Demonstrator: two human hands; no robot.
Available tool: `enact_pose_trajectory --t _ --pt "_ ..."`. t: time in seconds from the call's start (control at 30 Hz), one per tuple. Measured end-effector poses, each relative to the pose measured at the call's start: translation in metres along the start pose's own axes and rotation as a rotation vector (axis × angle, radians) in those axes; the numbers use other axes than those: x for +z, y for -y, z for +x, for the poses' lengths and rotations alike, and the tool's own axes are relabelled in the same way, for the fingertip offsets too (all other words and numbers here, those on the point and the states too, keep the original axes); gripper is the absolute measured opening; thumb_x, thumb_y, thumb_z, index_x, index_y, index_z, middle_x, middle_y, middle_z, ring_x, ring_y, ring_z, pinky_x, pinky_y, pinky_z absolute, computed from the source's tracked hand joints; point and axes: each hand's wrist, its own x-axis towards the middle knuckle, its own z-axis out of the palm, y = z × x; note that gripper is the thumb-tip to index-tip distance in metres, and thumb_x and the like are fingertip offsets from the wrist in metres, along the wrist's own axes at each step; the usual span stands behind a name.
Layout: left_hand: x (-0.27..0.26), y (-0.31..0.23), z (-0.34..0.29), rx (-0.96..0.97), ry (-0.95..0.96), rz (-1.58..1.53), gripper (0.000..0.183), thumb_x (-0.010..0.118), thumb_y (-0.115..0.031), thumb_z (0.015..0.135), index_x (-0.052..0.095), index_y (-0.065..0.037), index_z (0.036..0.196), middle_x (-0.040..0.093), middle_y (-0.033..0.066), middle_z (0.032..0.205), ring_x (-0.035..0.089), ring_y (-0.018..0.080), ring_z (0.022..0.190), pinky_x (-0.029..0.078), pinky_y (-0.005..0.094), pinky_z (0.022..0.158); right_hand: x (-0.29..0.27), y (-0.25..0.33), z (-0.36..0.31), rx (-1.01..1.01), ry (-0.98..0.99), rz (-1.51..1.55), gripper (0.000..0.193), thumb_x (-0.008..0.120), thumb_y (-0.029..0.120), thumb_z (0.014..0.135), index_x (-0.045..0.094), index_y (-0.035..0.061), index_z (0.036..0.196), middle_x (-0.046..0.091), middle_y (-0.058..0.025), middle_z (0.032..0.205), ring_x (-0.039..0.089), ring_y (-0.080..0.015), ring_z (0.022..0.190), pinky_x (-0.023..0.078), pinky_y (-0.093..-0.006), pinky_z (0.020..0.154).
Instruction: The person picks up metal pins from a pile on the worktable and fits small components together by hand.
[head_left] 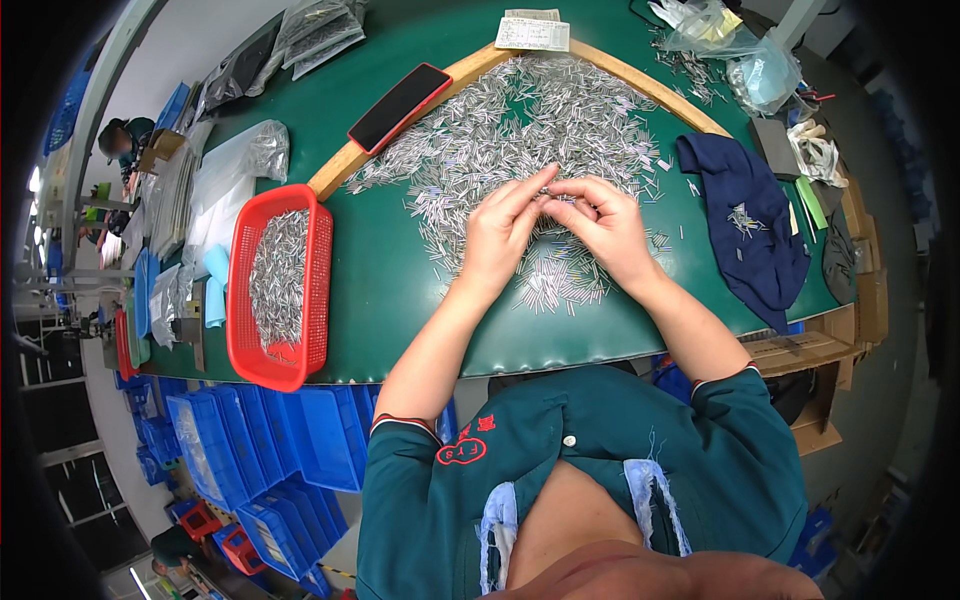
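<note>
A wide heap of small, thin metal pins (pixel 455 150) covers the middle of the green table. Over its near part my left hand (pixel 500 228) and my right hand (pixel 612 232) meet at the fingertips. The left fingers are pressed together and point up and to the right, with the thumb toward the right hand. On the right, the fingers are bent in a pinch against the thumb. Whatever lies between the fingertips is too small to make out against the pins. A few looser pins (pixel 560 285) lie just below the hands.
To the left, a red perforated basket (pixel 322 290) holds more pins. Wooden strips (pixel 650 88) border the heap, with a red-edged phone (pixel 400 108) and paper slips (pixel 532 34) on them. A dark blue cloth (pixel 745 200) lies right; plastic bags (pixel 765 75) lie far right. Blue bins (pixel 325 435) stand below.
</note>
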Motion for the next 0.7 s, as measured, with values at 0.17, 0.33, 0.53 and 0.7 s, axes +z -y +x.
enact_pose_trajectory --t 0.17,0.33,0.53,0.7 --pt "-0.003 -0.001 0.001 0.31 0.003 0.491 0.038 0.059 -0.002 0.074 0.056 -0.007 0.111 0.059 0.0076 0.075 0.057 0.0193 0.068 0.043 0.0292 0.066 0.0 -0.001 0.002 -0.005 0.004 -0.226 0.018 0.067 0.018 0.075 0.063 0.0025 0.084 0.051 0.0026 0.064 0.04 -0.0035 0.052 0.033 -0.0215 0.046" --pt "-0.002 0.002 0.001 0.318 0.041 0.491 0.035 0.062 -0.013 0.073 0.056 -0.006 0.107 0.058 0.0042 0.071 0.055 0.0191 0.065 0.041 0.0303 0.064 0.004 -0.019 0.007 0.268 0.087 0.437 0.015 0.059 0.018 0.082 0.059 0.003 0.081 0.045 0.005 0.062 0.036 -0.0019 0.049 0.03 -0.0168 0.043" --pt "-0.006 -0.01 0.002 0.305 0.109 0.617 0.037 0.064 -0.023 0.072 0.056 -0.006 0.104 0.056 0.0037 0.069 0.055 0.0184 0.065 0.04 0.0303 0.064 -0.011 -0.01 0.01 0.89 0.316 0.959 0.02 0.053 0.026 0.086 0.052 0.0069 0.082 0.045 0.0058 0.063 0.029 0.0025 0.044 0.021 -0.012 0.034" --pt "-0.003 -0.011 0.002 0.312 0.065 0.622 0.032 0.065 -0.026 0.07 0.057 -0.006 0.094 0.054 0.0031 0.068 0.055 0.0182 0.065 0.039 0.031 0.065 -0.007 -0.02 0.009 1.105 0.38 1.338 0.018 0.05 0.029 0.087 0.049 0.0104 0.085 0.038 0.0065 0.061 0.031 0.0016 0.045 0.021 -0.0107 0.031"
